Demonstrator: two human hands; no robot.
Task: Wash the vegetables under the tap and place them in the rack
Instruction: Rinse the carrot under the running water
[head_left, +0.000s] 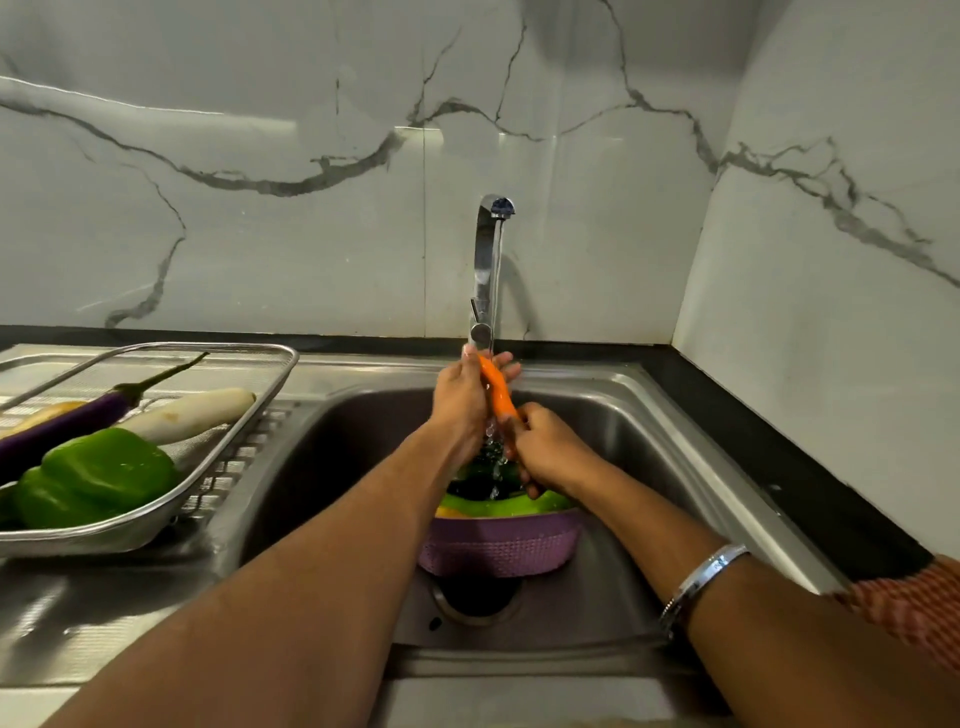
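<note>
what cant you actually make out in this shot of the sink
- Head view: most of what lies in the purple basket is hidden by both hands and the splashing water.
- Head view: the carrot is partly covered by the left hand and right hand.
- Head view: the eggplant and green pepper in the rack are cut off by the left edge.
- Head view: the drain is partly covered by the basket.

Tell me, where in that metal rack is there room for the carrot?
The rack has bare mesh at its far end, beyond the white radish and the eggplant. The near end is crowded by the green pepper. Both hands hold the carrot under the tap.
</note>
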